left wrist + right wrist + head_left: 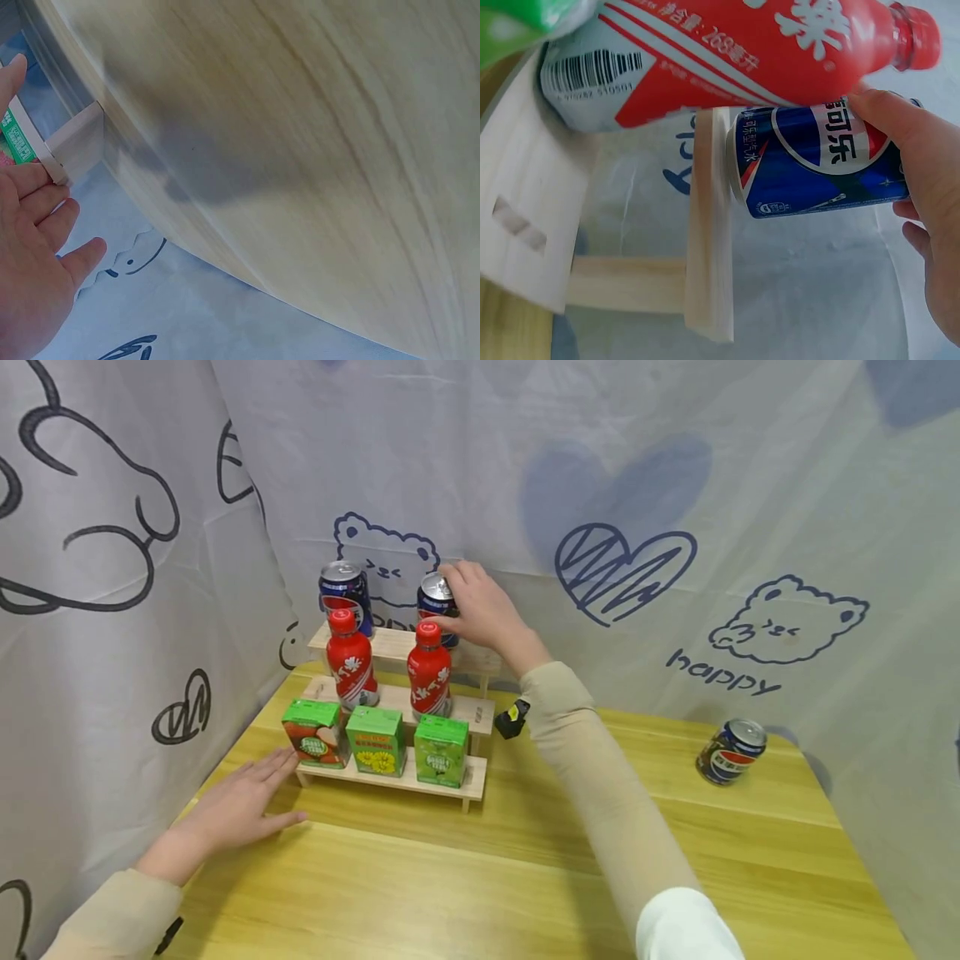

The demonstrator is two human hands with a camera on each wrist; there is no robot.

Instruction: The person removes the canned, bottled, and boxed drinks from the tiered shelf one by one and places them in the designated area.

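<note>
A three-step wooden shelf (472, 785) stands on a yellow wooden table (480, 877). On its top step are two blue Pepsi cans. My right hand (459, 597) grips the right can (435, 596), thumb in front and fingers over the rim; the right wrist view shows the fingers (922, 172) curled round this can (817, 161) on the top board (709, 247). The left can (343, 593) stands free. My left hand (262, 789) lies flat on the table beside the shelf's lower left corner, holding nothing; its fingers (45, 217) reach almost to the shelf leg (75, 142).
Two red bottles (350, 664) (430, 672) stand on the middle step, three green juice boxes (315, 732) (377, 741) (441, 750) on the bottom one. A third Pepsi can (731, 752) sits alone at the table's far right. Printed white cloth (675, 485) walls the back and sides.
</note>
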